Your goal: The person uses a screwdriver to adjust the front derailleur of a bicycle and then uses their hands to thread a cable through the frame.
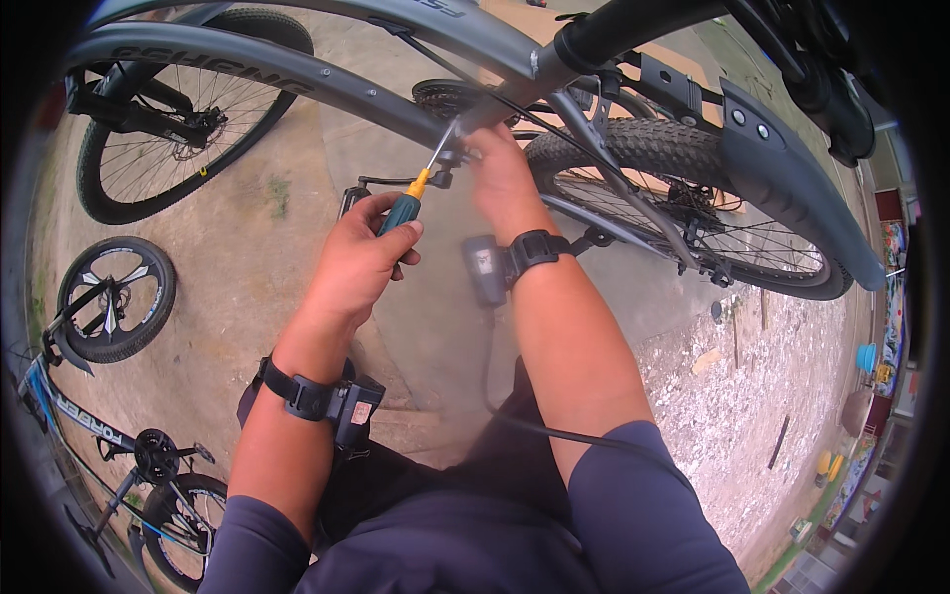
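Note:
My left hand (pixel 364 249) is closed round the green and yellow handle of a screwdriver (pixel 404 210). Its metal shaft slants up to the lower part of a grey bicycle frame (pixel 381 111), where the tubes meet by the crank. Beside the screwdriver are a black crank arm (pixel 393 181) and a pedal (pixel 350 201). My right hand (pixel 503 183) reaches up to that same junction. Its fingers are blurred and partly hidden at the frame, so whether they grip anything is unclear.
A knobbly rear wheel (pixel 633 147) and a dark mudguard (pixel 804 183) extend right; the front wheel (pixel 94 163) is upper left. At the left stands another bicycle (pixel 104 431). White debris (pixel 708 426) covers the ground at right. A black cable (pixel 594 439) crosses my right arm.

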The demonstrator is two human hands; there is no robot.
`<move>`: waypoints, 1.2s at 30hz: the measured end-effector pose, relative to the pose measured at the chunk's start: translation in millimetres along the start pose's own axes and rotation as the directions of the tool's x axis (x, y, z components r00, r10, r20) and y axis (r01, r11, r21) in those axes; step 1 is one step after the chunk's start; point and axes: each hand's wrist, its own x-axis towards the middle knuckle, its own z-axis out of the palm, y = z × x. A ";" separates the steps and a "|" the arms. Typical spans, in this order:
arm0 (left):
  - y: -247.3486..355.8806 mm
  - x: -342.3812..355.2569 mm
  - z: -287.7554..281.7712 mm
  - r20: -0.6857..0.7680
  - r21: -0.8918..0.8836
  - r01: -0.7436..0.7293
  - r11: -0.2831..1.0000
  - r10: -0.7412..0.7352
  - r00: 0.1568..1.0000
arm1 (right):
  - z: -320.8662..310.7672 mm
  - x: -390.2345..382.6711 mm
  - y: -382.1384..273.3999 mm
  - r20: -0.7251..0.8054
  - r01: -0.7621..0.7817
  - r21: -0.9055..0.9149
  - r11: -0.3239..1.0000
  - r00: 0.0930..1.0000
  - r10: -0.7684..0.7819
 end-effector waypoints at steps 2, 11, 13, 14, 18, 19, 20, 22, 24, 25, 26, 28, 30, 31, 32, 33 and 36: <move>-1.5 3.3 3.4 0.028 0.008 0.004 1.000 -0.004 1.000 | -2.2 3.7 5.8 0.011 0.035 0.095 0.995 0.999 -0.036; 3.7 18.5 -4.9 0.054 0.015 -0.020 1.000 0.020 0.998 | -14.9 2.9 -10.7 0.132 -0.114 0.059 0.992 0.986 0.106; 7.5 20.5 -7.6 0.058 0.011 -0.011 1.000 0.010 0.998 | -13.4 0.4 -15.4 0.143 -0.116 0.071 0.991 0.984 0.105; 9.4 21.1 -9.0 0.060 0.010 -0.006 1.000 0.006 0.998 | -12.0 -0.8 -17.1 0.149 -0.118 0.077 0.990 0.983 0.105; 12.1 23.2 -12.4 0.078 -0.003 0.027 1.000 -0.027 0.997 | -4.8 -6.0 -20.7 0.124 -0.131 0.119 0.984 0.985 0.117; 11.4 24.1 -12.6 0.079 -0.019 0.033 0.999 -0.031 0.996 | -4.3 -6.2 -21.8 0.125 -0.142 0.136 0.980 0.984 0.125; 11.3 24.4 -13.0 0.079 -0.035 0.038 0.999 -0.036 0.996 | -3.5 -6.4 -22.6 0.127 -0.152 0.154 0.976 0.983 0.133; 12.1 24.2 -12.5 0.086 -0.053 0.050 0.997 -0.046 0.995 | -2.3 -8.5 -24.4 0.137 -0.166 0.176 0.970 0.980 0.143; 12.4 24.8 -14.2 0.100 -0.057 0.062 0.996 -0.056 0.993 | -2.0 -8.2 -25.5 0.167 -0.173 0.202 0.964 0.976 0.140; 12.1 26.3 -16.0 0.112 -0.051 0.068 0.996 -0.062 0.992 | -3.0 -7.5 -25.9 0.191 -0.173 0.217 0.961 0.973 0.132; 12.2 27.0 -17.1 0.124 -0.046 0.074 0.996 -0.068 0.990 | -4.0 -7.1 -26.4 0.214 -0.173 0.231 0.957 0.969 0.124; 21.6 17.7 -12.2 0.245 -0.245 0.046 0.968 0.016 0.969 | -8.2 -6.5 -26.2 0.269 -0.162 0.218 0.963 0.958 0.100; 22.2 15.0 -11.3 0.231 -0.294 0.017 0.956 0.054 0.971 | -6.0 -9.5 -28.2 0.283 -0.177 0.202 0.963 0.952 0.115; 17.3 16.4 -12.5 0.163 -0.244 -0.003 0.970 0.044 0.986 | -2.4 -13.1 -31.2 0.269 -0.198 0.193 0.961 0.953 0.143; 13.7 17.0 -13.7 0.093 -0.192 -0.018 0.981 0.037 0.995 | 0.9 -16.8 -34.0 0.254 -0.220 0.184 0.958 0.952 0.170; 11.9 15.0 -13.7 0.093 -0.158 -0.020 0.987 0.035 0.995 | 2.3 -19.3 -37.8 0.199 -0.225 0.171 0.959 0.961 0.190; -1.1 7.9 -22.2 0.073 -0.062 -0.034 0.997 0.039 0.997 | 2.9 -21.9 -40.5 0.108 -0.226 0.140 0.964 0.971 0.212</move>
